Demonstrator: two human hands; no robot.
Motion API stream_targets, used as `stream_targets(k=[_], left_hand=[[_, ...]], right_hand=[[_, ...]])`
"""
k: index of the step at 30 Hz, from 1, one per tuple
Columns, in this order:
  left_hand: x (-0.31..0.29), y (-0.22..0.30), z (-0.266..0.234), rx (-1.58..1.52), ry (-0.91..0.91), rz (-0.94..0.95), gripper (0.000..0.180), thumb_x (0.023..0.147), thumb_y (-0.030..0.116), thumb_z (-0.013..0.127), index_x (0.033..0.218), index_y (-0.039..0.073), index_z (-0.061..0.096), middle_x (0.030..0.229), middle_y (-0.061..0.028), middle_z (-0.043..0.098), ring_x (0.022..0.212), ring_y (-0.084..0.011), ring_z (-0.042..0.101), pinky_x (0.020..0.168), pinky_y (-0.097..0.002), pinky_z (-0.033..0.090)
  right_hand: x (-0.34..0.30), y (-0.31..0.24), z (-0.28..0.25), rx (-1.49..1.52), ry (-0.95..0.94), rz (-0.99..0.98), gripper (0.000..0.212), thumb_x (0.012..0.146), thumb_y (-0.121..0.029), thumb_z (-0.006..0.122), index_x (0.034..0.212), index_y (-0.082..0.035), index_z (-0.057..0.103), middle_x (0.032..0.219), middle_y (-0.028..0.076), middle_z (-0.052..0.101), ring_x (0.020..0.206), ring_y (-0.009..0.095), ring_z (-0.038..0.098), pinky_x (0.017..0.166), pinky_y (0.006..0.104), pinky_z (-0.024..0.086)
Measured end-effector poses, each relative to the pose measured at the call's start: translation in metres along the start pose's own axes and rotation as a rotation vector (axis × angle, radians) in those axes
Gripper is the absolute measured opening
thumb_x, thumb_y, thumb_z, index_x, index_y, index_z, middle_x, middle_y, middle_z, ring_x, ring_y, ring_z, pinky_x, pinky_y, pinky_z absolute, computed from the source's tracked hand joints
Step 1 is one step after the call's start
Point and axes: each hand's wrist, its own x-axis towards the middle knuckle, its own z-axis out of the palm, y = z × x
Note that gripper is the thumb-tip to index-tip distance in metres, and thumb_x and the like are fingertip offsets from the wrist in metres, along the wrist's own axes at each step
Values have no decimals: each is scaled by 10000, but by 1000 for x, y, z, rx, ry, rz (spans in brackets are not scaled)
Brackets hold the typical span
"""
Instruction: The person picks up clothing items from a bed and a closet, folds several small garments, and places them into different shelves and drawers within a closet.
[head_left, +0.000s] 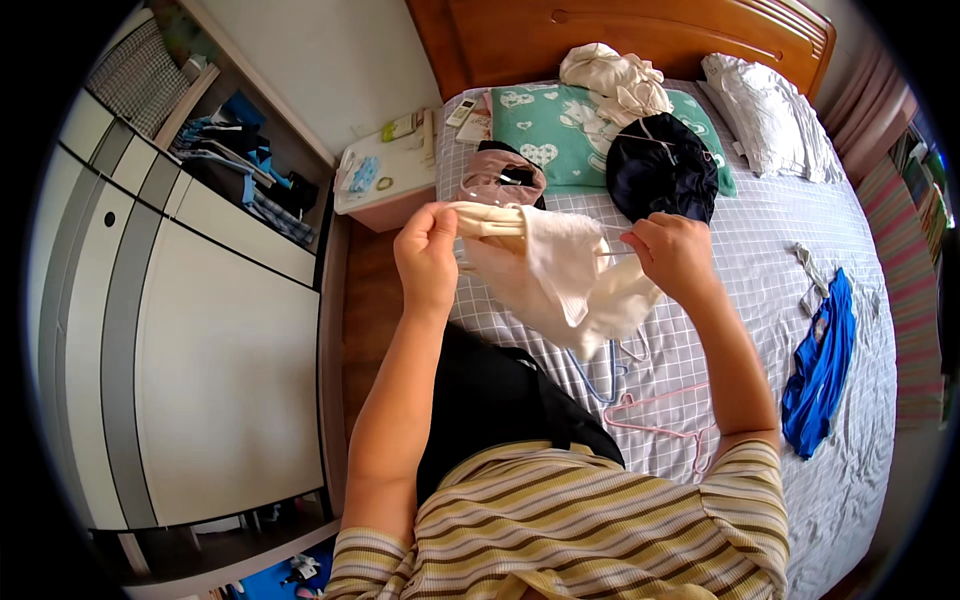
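The left hand is gripping the bunched edge of a cream garment, its fingers curling closed around the folds and its thumb pressing on top. The right hand is closing its fingers on a thin rod that is reaching left to the garment; I cannot tell what the rod belongs to. The cream garment is hanging between the two hands, above the near left part of the bed, with its lower folds sagging.

Just nearer than the garment, a blue hanger is lying on the checked sheet, and a pink hanger is lying to its right, near the right forearm. A bright blue garment is stretching along the right side of the bed.

Beyond the hands, a pink garment is lying on the left and a dark garment on the right, partly covering a green pillow. A cream cloth is resting on the pillow's far side, and a white pillow is lying at the far right. On the left, clothes are filling an open section of the wardrobe.
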Motion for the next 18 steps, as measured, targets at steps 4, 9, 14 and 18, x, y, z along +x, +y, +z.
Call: stream_targets(k=[4, 9, 14, 18], left_hand=[[6, -1, -10, -249, 58, -98, 229, 966, 161, 493, 807, 16, 569, 681, 62, 480, 603, -30, 378, 536, -201, 327], [14, 18, -14, -9, -174, 109, 207, 937, 160, 541, 798, 13, 584, 650, 50, 495, 577, -40, 405, 531, -212, 341], [37, 4, 13, 145, -695, -35, 187, 891, 149, 585, 791, -7, 614, 675, 11, 556, 626, -56, 486, 583, -239, 409], [30, 15, 38, 38, -1004, -186, 151, 860, 143, 598, 812, 3, 628, 693, 16, 556, 650, -71, 492, 606, -248, 419]], right_hand=[[26, -6, -37, -208, -386, -128, 206, 799, -264, 639, 645, -131, 664, 646, 38, 636, 612, 230, 636, 521, 353, 483], [62, -14, -74, -439, -712, -206, 91, 678, -167, 666, 595, -131, 674, 628, 58, 644, 621, 243, 650, 517, 349, 476], [82, -43, -93, -347, -819, -447, 103, 642, -184, 701, 596, -96, 672, 605, 76, 630, 615, 261, 643, 522, 360, 470], [89, -35, -90, -249, -871, -467, 132, 663, -213, 712, 623, -90, 686, 629, 94, 635, 632, 270, 646, 537, 366, 474]])
